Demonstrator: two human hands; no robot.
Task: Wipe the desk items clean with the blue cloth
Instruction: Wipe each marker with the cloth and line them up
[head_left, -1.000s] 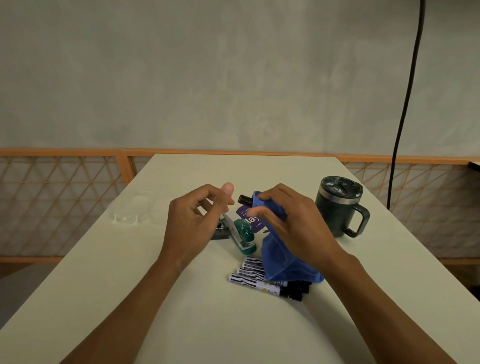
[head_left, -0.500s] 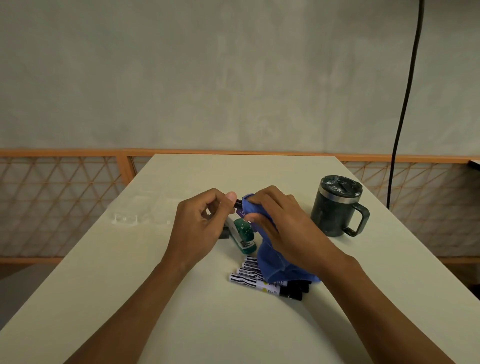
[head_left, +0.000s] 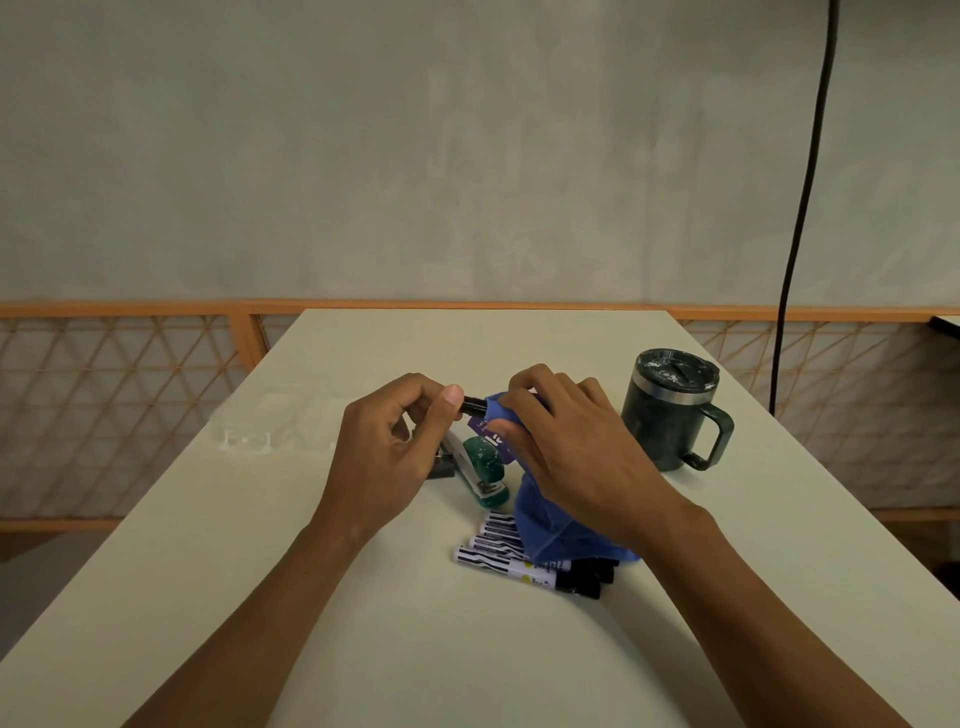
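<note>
My left hand (head_left: 389, 452) pinches the black end of a marker (head_left: 474, 405) held above the white desk (head_left: 363, 623). The marker's other end is wrapped in the blue cloth (head_left: 545, 530), which my right hand (head_left: 571, 452) grips around it; the cloth's tail hangs down over the markers below. Several zebra-striped markers (head_left: 514, 564) with black caps lie side by side on the desk under my right wrist. A green stapler (head_left: 483, 467) lies between my hands, with a purple card (head_left: 485, 431) partly hidden behind it.
A dark green lidded mug (head_left: 670, 410) stands at the right, handle facing right. A small black object (head_left: 441, 467) sits by the stapler under my left hand. A clear plastic piece (head_left: 249, 439) lies at the left edge. A black cable (head_left: 800, 208) hangs at the right.
My left hand moved right from being apart and took hold of the marker's black end. My right hand with the cloth shifted slightly left along the marker.
</note>
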